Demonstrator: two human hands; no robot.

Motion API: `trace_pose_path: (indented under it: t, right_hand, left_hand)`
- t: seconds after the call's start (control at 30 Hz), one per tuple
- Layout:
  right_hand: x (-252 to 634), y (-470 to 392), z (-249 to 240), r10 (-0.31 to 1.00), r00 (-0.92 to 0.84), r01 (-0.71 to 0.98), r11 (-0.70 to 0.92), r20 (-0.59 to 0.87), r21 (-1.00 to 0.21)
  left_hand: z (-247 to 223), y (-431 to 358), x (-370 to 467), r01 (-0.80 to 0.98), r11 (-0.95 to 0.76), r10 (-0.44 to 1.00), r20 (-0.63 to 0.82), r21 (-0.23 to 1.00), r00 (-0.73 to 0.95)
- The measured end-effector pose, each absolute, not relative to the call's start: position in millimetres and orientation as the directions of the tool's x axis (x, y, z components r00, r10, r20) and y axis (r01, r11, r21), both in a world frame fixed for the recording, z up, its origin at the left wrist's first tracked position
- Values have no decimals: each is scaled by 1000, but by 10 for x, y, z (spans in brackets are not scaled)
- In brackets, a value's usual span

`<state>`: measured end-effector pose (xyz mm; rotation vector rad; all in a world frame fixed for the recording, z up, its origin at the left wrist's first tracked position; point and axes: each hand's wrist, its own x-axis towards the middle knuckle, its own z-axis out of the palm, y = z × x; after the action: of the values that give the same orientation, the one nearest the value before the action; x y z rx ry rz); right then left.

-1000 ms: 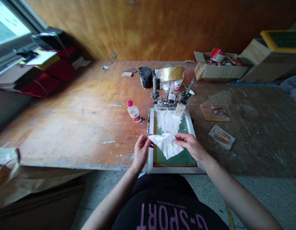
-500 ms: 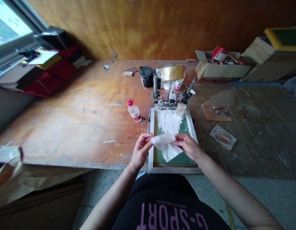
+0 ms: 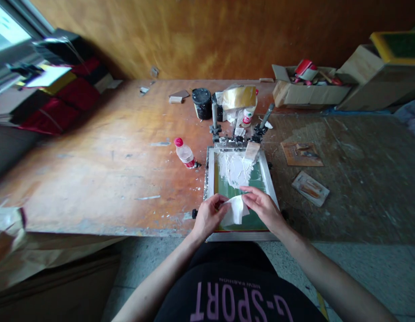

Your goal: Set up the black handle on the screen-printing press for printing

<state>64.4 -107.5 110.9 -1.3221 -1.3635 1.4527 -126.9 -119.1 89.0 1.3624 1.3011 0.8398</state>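
Your left hand (image 3: 207,219) pinches tissue (image 3: 238,211) over near half of frame (image 3: 211,170), probably to avoid paste (image 3: 234,169); your right hand (image 3: 263,208) touches it, grip unclear.

A thin white cloth (image 3: 237,212), creased, droops between both hands; beneath them lies a metal-framed green screen (image 3: 211,174), white paste (image 3: 236,167) smeared beyond.
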Motion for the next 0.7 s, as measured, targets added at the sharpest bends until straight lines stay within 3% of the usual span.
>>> trace_pose_path:
  t: [0.07, 0.13, 0.23, 0.33, 0.43, 0.5, 0.57, 0.63, 0.7]
  right_hand:
    - [592, -1199, 1025, 980, -167, 247, -67, -111, -967]
    - [520, -1321, 949, 979, -187, 415, 155, 83, -896]
    - [434, -1444, 880, 902, -305, 549, 430, 307, -717]
    - [451, -1437, 838, 868, -368, 582, 494, 332, -646]
    - [573, -1326, 768, 889, -349, 617, 455, 295, -642]
    - [673, -1241, 697, 887, -367, 630, 459, 280, -627]
    - [753, -1160, 616, 849, -455, 612, 516, 267, -599]
    - [796, -1064, 540, 787, -559, 578, 594, 259, -560]
    - [804, -935, 478, 739, -620, 549, 649, 263, -526]
  left_hand:
    - [853, -1224, -1224, 318, 128, 981, -167, 939, 100]
    - [821, -1242, -1177, 294, 158, 982, -180, 943, 50]
    - [804, -1244, -1136, 25, 300, 951, -301, 954, 65]
    - [841, -1246, -1187, -204, 515, 852, -470, 833, 231]
    - [857, -1280, -1339, -47, 461, 863, -435, 886, 258]
    - [801, -1331, -1462, 206, 277, 947, -302, 939, 107]
    - [692, -1402, -1565, 431, 175, 984, -170, 885, -49]
    - [566, -1483, -1624, 507, 218, 976, -196, 834, -97]
    - [463, -1558, -1636, 468, 315, 942, -331, 826, -50]
